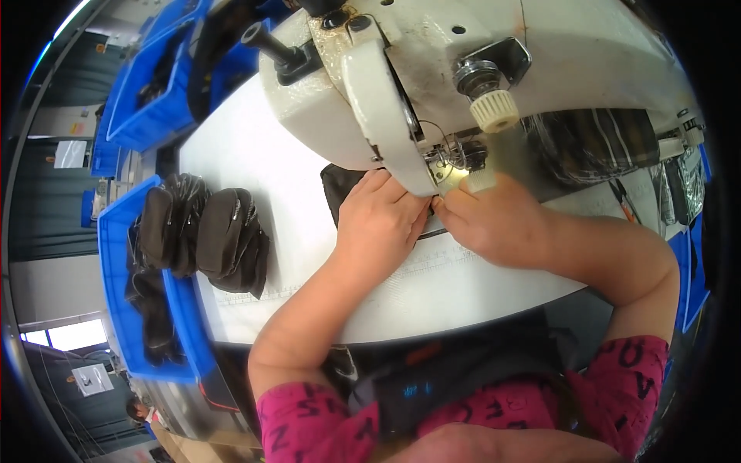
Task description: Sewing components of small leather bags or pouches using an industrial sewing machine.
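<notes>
A white sewing machine stands over the work table, its lamp lighting the needle area. Just in front of the needle, my left hand grips a dark fabric piece, part of which shows past my knuckles on the left. My right hand is closed on the same piece's edge, thumb and forefinger almost meeting my left fingertips. Most of the fabric is hidden under my hands and the machine head. The exact shape of the piece cannot be made out.
Dark zipped pouches are piled at the table's left edge, beside a blue bin holding more dark pieces. More blue bins stand at the far left. Right of the machine lie a plastic-wrapped dark bundle and orange-handled snips.
</notes>
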Demonstrator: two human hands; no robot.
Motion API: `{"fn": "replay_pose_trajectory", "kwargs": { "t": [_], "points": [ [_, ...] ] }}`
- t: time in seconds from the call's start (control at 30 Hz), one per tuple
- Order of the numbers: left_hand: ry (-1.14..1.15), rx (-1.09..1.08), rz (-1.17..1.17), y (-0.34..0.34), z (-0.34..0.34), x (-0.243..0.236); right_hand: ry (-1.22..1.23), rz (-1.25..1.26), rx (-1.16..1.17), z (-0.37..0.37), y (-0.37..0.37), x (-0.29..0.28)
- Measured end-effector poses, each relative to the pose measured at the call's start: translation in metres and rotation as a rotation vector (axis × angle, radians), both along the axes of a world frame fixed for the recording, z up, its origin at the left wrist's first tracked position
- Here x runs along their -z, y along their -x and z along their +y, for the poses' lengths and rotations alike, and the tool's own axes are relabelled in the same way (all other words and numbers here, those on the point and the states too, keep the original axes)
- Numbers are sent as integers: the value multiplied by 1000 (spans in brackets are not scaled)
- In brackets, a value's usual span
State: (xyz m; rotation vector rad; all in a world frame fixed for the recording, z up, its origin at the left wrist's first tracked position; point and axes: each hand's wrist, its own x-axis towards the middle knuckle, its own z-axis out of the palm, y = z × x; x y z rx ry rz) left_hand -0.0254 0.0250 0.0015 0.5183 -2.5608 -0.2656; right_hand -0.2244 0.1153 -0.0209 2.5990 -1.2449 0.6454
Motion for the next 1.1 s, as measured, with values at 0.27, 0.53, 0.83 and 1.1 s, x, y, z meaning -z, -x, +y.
{"fn": "replay_pose_trajectory", "kwargs": {
  "t": [0.27,0.53,0.83,1.1],
  "points": [
    [34,-29,-84,0,-7,2,-61,7,41,-3,-2,4],
    [85,-66,-51,2,-8,8,-107,-56,31,-4,-1,1],
    [73,-21,-12,1,-11,9,-142,-50,24,-5,-1,2],
    [20,-75,-90,0,-9,8,-174,-79,27,-5,-1,2]
  ]
}}
